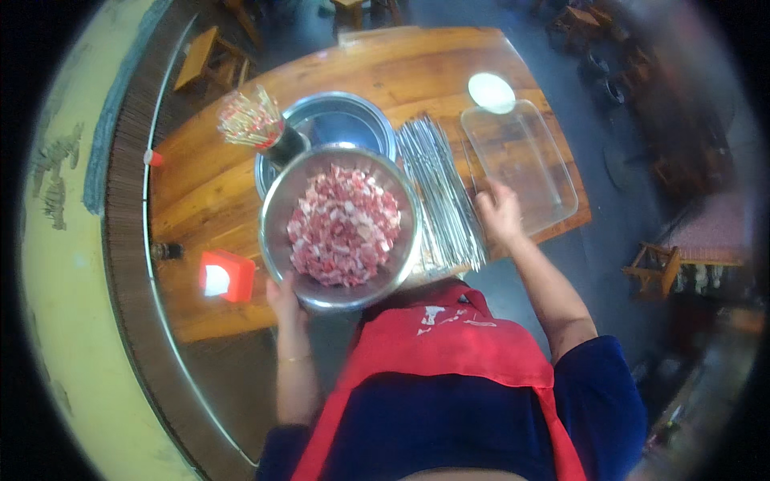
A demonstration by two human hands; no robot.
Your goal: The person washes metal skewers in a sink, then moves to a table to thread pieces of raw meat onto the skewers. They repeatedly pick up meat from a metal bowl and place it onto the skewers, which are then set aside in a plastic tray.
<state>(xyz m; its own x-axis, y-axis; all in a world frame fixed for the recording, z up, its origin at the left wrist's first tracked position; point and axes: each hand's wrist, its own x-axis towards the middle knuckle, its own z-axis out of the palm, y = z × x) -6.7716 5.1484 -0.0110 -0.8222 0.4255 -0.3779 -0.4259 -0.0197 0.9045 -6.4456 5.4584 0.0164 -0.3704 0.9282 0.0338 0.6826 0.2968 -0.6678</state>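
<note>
A stainless steel bowl (414,258) filled with cut raw meat (344,225) stands over the near side of another steel basin (385,117). My left hand (287,297) grips the bowl's lower left rim. Right of the bowl lies a thick row of metal skewers (442,192). My right hand (499,207) is beside the skewers, close to the left edge of a clear plastic tray (568,180); thin skewers run near its fingertips, and whether it pinches one cannot be told. Both hands are slightly blurred.
A dark holder (290,147) full of wrapped chopsticks stands at the bowl's upper left. A red tissue box (240,276) is on the left of the wooden table (198,180). A white round lid or plate (492,93) touches the tray's far end. Wooden stools (207,57) stand around.
</note>
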